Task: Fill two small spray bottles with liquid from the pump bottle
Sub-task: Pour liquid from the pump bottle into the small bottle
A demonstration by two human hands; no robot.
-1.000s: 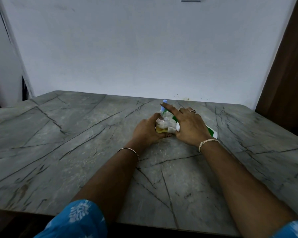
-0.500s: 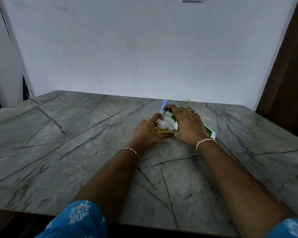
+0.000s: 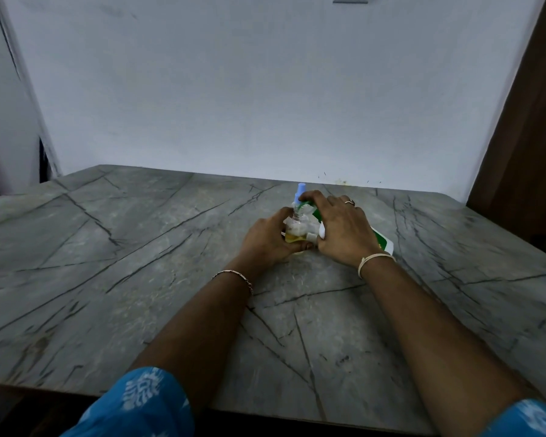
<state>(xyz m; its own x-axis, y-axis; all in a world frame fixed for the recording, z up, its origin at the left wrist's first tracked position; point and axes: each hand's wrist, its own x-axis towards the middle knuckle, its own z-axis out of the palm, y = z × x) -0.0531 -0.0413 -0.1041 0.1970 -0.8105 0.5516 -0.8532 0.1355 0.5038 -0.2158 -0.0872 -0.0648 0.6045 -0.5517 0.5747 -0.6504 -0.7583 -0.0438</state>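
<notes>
Centre of frame, slightly right, on grey veined table (image 3: 139, 263):

- Small spray bottle (image 3: 295, 228): clear, upright, a shallow layer of yellow liquid at the bottom. Pale blue spray top (image 3: 300, 189) standing above its neck. Held between both hands.
- Left hand (image 3: 270, 239): clamped on the small spray bottle from the left, fingers curled round its lower body, thumb up along its side. Thin metal bracelet (image 3: 234, 274) on the wrist.
- Pump bottle (image 3: 383, 242): green and white, tilted, its lower end showing at the right of the right hand, its green upper end pointing toward the spray bottle's neck. Middle part hidden under the palm.
- Right hand (image 3: 341, 228): laid over the pump bottle, fingers curled down on its green upper end, index fingertip just beside the blue spray top. Ring (image 3: 350, 202) on one finger, pale cord (image 3: 374, 258) round the wrist.
- Small white piece (image 3: 311, 236) between the two hands, low beside the spray bottle: too small to identify.

Lower edge of frame: blue patterned sleeves (image 3: 142, 402) at both forearms.

Upper half of frame: plain pale wall (image 3: 265, 89). Right edge: dark brown panel (image 3: 530, 137).
</notes>
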